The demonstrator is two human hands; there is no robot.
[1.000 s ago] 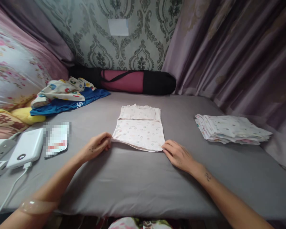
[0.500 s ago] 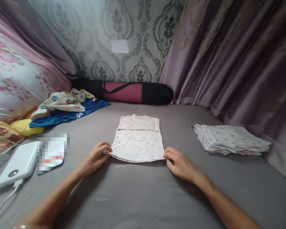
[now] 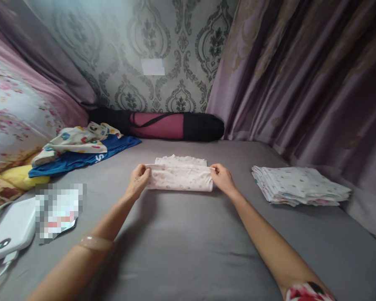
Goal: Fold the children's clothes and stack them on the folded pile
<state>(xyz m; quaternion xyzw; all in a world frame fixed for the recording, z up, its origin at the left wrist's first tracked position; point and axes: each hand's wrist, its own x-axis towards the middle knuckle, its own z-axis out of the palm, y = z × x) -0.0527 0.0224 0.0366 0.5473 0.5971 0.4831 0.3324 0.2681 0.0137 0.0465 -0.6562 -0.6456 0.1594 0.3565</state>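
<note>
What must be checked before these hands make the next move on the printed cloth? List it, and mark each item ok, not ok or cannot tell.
1. Left hand gripping the held edge at its left end: ok.
2. Right hand gripping the same edge at its right end: ok.
3. Held edge of the printed cloth lined up with the wavy far edge: not ok, a strip shows beyond it.
4. Layers inside the fold smooth: cannot tell, they are hidden.
5. Folded stack apart from the right hand: ok, it lies farther right.
6. White power bank apart from the cloth: ok, it lies off to the left.
</note>
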